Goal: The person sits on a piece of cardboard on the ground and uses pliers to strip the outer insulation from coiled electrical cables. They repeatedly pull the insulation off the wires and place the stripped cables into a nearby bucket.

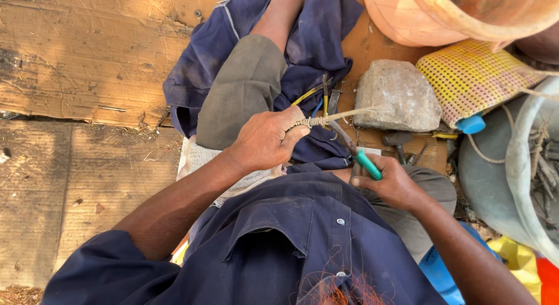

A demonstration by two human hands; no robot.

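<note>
Green-handled metal pliers [361, 156] sat gripped in the right hand [390, 182] over the lap. Left hand [265, 139] was closed around a tan twisted fibre rope [326, 120], stretched toward the grey stone block [399, 95].

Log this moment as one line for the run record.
left hand: grips twisted rope end | right hand: holds green-handled pliers at rope | grey stone beyond | seated on cardboard
</note>
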